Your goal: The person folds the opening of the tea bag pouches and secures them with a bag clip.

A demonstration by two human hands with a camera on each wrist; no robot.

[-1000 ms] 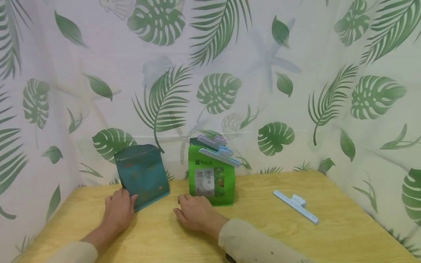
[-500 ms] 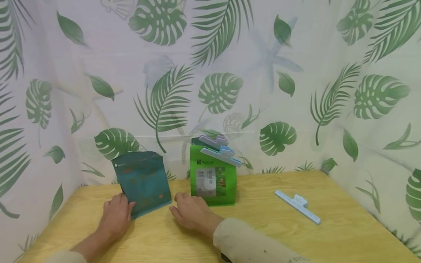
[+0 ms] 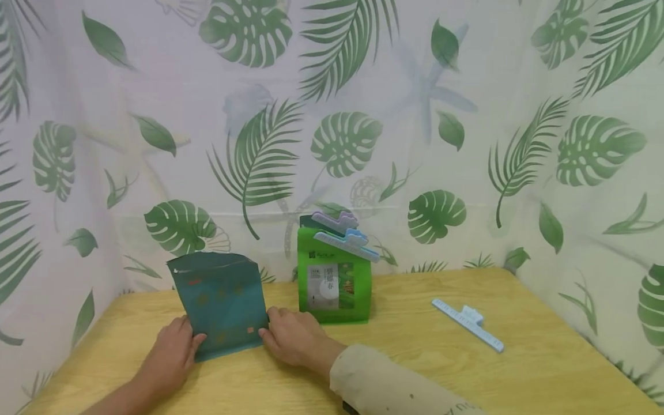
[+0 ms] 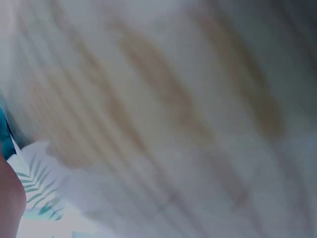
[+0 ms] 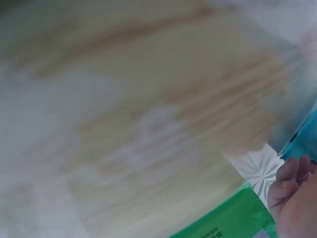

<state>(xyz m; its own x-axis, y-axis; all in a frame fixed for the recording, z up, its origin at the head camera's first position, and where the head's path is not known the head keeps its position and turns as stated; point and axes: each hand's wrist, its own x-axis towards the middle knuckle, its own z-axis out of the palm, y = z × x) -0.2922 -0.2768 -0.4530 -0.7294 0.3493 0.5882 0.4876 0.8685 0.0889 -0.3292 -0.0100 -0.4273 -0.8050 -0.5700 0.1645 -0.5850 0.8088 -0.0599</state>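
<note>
A dark teal stand-up pouch [image 3: 223, 311] stands on the left of the table in the head view, its top edge slightly parted. My left hand [image 3: 168, 351] grips its lower left edge, thumb on the front and fingers behind. At the lower right edge my right hand [image 3: 295, 337] holds it between thumb and fingers. In the right wrist view, curled fingers of the right hand [image 5: 294, 193] lie by the pouch's blue edge [image 5: 302, 141]. A sliver of the pouch [image 4: 6, 139] shows beside the left hand [image 4: 9, 203] in the left wrist view.
Just right of the hands stands a bright green tea pouch [image 3: 334, 300] with a blue bag clip [image 3: 347, 242] across its top. Behind it a purple clip [image 3: 334, 220] sits on another dark pouch. A loose pale blue clip [image 3: 467, 324] lies on the wooden table [image 3: 404, 369].
The teal pouch has come toward me and slightly left, with the left hand gripping it, and stands straighter. My right hand has moved left onto its right edge.
</note>
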